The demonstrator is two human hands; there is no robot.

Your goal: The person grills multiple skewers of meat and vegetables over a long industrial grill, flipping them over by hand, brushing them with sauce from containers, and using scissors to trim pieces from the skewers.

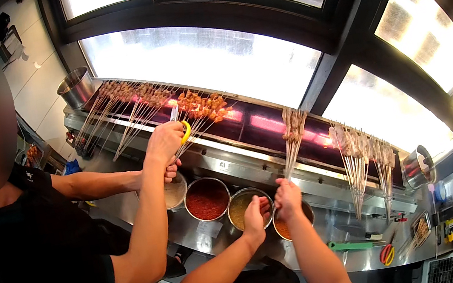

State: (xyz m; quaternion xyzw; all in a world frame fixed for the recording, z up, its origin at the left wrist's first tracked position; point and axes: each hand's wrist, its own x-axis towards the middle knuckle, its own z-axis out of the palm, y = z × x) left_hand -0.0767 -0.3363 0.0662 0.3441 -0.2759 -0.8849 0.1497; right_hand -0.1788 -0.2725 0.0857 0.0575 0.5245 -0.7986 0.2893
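Note:
My right hand (287, 196) grips the lower ends of a bundle of metal skewers (292, 148). The pale brown meat (293, 123) at their far ends lies over the glowing grill (266, 123). Held above a steel pot of yellowish seasoning (239, 212), my left hand (258, 214) has its fingers extended and nothing in it. Partly hidden under my right wrist stands a pot of orange-brown powder (282, 228). Farther right, two bunches of paler meat skewers (351, 142) (382, 155) rest across the grill with their handles towards me.
At my left a co-worker's hand (165, 143) holds yellow-handled scissors (185, 131) over reddish meat skewers (204, 105). More skewers (134, 95) line the grill's left end. A pot of red chilli seasoning (207, 199), a green-handled tool (351, 245) and red-and-yellow scissors (387, 254) are on the steel counter.

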